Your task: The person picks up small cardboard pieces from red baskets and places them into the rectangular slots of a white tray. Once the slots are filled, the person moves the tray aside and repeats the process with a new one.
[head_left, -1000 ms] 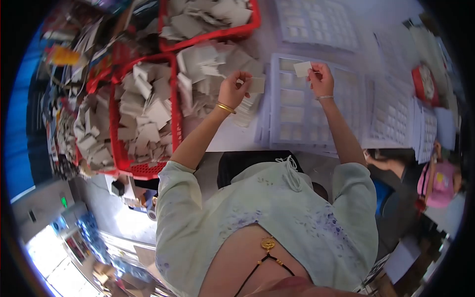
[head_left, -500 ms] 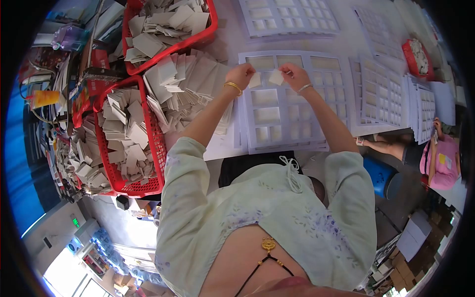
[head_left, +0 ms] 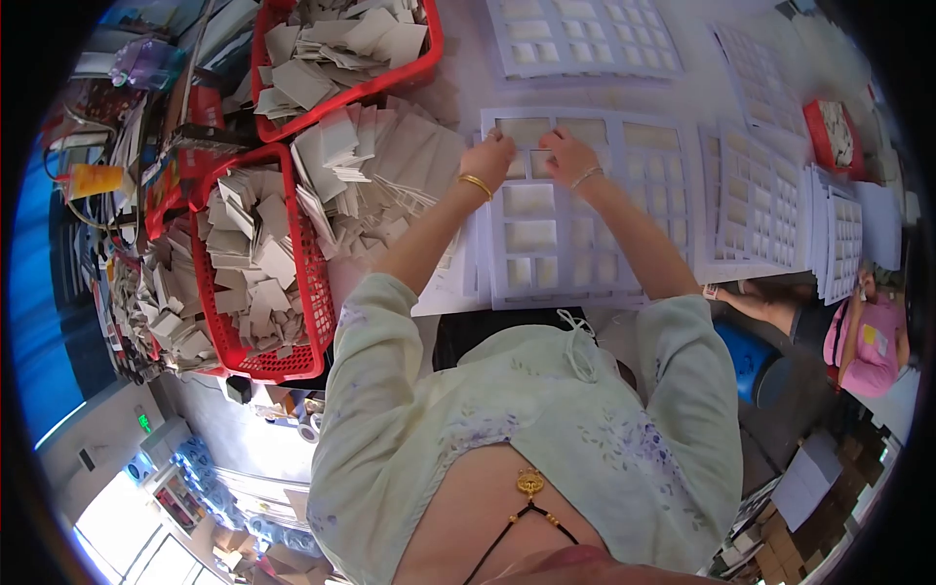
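On the pale worktop (head_left: 444, 294), at 12 o'clock from the person (head_left: 526, 390), lies a windowed frame (head_left: 564, 239), presumably set squarely ahead to be reached from both sides. The red baskets (head_left: 314, 283), at 10 and 11 o'clock, and loose card pieces (head_left: 409, 161) beside them likely sit there for easy reach. The left hand (head_left: 487, 159) and right hand (head_left: 568, 159), slightly apart, bend over the frame's 11 o'clock windows; whether either grips a piece cannot be told.

I could read no lettering over my feed; the green wall sign (head_left: 144, 422), well left of the left hand (head_left: 490, 156), was too small.
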`<state>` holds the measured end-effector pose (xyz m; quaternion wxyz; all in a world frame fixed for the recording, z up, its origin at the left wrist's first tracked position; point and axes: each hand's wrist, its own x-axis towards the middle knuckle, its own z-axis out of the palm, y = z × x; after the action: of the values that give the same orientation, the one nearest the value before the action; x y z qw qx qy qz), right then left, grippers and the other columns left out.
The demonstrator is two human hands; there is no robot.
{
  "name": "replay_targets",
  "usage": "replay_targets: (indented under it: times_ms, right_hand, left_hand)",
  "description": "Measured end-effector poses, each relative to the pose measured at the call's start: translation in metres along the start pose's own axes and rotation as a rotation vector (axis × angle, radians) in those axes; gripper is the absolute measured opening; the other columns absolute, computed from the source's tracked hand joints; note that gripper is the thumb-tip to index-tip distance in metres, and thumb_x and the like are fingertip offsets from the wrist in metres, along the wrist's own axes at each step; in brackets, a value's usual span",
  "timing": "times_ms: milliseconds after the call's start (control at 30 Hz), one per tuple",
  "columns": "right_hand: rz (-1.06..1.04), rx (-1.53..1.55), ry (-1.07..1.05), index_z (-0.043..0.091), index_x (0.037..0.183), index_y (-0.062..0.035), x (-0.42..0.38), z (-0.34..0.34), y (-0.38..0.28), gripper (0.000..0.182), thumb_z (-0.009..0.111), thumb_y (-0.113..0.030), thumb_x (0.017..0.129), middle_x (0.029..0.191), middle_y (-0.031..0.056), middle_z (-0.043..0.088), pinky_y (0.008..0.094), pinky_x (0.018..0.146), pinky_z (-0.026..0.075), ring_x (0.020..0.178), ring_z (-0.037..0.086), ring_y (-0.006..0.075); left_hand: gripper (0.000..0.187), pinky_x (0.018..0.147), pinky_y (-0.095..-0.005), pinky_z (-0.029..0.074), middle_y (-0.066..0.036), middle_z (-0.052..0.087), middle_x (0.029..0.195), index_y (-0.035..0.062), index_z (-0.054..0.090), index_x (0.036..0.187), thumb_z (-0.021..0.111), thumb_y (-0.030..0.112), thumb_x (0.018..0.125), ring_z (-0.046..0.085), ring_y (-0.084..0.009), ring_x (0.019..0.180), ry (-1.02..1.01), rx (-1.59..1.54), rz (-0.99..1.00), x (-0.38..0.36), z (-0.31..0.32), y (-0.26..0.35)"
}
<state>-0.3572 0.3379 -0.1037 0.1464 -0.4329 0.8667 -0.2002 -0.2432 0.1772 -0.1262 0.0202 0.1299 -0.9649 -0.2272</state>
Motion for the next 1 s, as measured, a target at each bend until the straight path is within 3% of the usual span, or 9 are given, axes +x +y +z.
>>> replay_targets:
  times_ms: [200,267,300,433,533,633,800,933,1000]
  right_hand:
    - [-0.186,-0.13,0.312,0.063,0.079,-0.0148,-0.008,0.024,-0.002,0.004,0.061,-0.017,0.077,0.083,0.0059,0.057,0.0401,0.061,0.05,0.078,0.06,0.0266]
    - [-0.238,-0.131,0.167,0.064,0.081,-0.0123,-0.01,0.024,0.003,0.007,0.062,-0.017,0.076,0.08,0.0096,0.057,0.0422,0.062,0.047,0.075,0.058,0.0308]
    - [-0.262,-0.107,0.245,0.065,0.075,-0.0127,-0.011,0.025,0.001,0.004,0.062,-0.013,0.074,0.076,0.0086,0.055,0.0417,0.061,0.047,0.072,0.058,0.0295]
    - [-0.321,-0.103,0.355,0.063,0.073,-0.0124,-0.015,0.004,-0.024,0.004,0.062,-0.008,0.072,0.075,0.0085,0.055,0.0422,0.061,0.045,0.072,0.057,0.031]
    - [-0.213,-0.294,0.106,0.063,0.071,-0.013,-0.015,0.026,0.01,0.005,0.063,-0.008,0.07,0.076,0.0085,0.055,0.0424,0.062,0.045,0.072,0.057,0.0309]
    - [-0.193,-0.282,0.107,0.063,0.071,-0.014,-0.016,0.01,-0.007,0.006,0.065,-0.008,0.069,0.076,0.0087,0.056,0.0438,0.065,0.045,0.073,0.057,0.0307]
    - [-0.149,-0.458,-0.077,0.063,0.069,-0.0122,-0.005,0.014,0.004,0.003,0.065,-0.011,0.07,0.082,0.0091,0.057,0.0442,0.071,0.046,0.08,0.058,0.0296]
    - [-0.189,-0.732,-0.12,0.063,0.077,-0.0108,0.014,-0.001,-0.043,0.007,0.066,-0.013,0.071,0.089,0.0097,0.059,0.0422,0.076,0.046,0.085,0.058,0.0301]
    - [-0.225,-0.67,-0.016,0.063,0.091,-0.0125,0.032,-0.002,-0.08,0.018,0.065,-0.014,0.074,0.092,0.0107,0.06,0.0424,0.078,0.045,0.087,0.058,0.0315]
  left_hand:
    - [0.024,0.078,-0.0413,0.052,-0.008,0.061,0.105,0.0131,0.062,0.098,0.059,0.008,0.075,0.059,-0.0261,0.1,-0.18,0.114,0.03,-0.023,-0.015,0.008]
    - [0.027,0.08,-0.0401,0.052,-0.006,0.061,0.105,0.013,0.063,0.098,0.06,0.007,0.071,0.058,-0.0272,0.101,-0.125,0.088,0.022,-0.029,-0.009,0.007]
    - [0.022,0.078,-0.0399,0.051,-0.009,0.061,0.101,0.0089,0.062,0.097,0.057,0.006,0.076,0.059,-0.0257,0.098,-0.147,0.126,0.054,-0.029,-0.006,0.007]
    - [0.025,0.08,-0.0391,0.048,-0.007,0.062,0.102,0.0134,0.063,0.097,0.06,0.009,0.073,0.057,-0.0245,0.098,0.037,-0.045,0.164,-0.065,-0.032,0.011]
    - [0.02,0.08,-0.0391,0.048,-0.003,0.06,0.101,0.0156,0.062,0.097,0.061,0.011,0.077,0.057,-0.0259,0.096,0.289,-0.187,0.257,-0.114,-0.071,0.004]
    - [0.021,0.079,-0.0397,0.048,-0.005,0.061,0.099,0.0143,0.061,0.097,0.063,0.009,0.077,0.058,-0.027,0.093,0.47,-0.261,0.241,-0.168,-0.113,-0.024]
    - [0.027,0.074,-0.0381,0.049,-0.008,0.063,0.094,0.0129,0.063,0.095,0.061,0.001,0.071,0.06,-0.0273,0.087,0.706,-0.016,0.0,-0.277,-0.197,-0.103]
    - [0.016,0.073,-0.0364,0.049,-0.01,0.065,0.092,0.0067,0.065,0.093,0.061,0.005,0.077,0.063,-0.0282,0.084,0.703,-0.126,-0.553,-0.367,-0.24,-0.173]
    - [0.016,0.072,-0.036,0.049,-0.011,0.066,0.089,0.0077,0.066,0.092,0.059,0.016,0.081,0.063,-0.0264,0.082,0.574,-0.083,-0.798,-0.404,-0.245,-0.215]
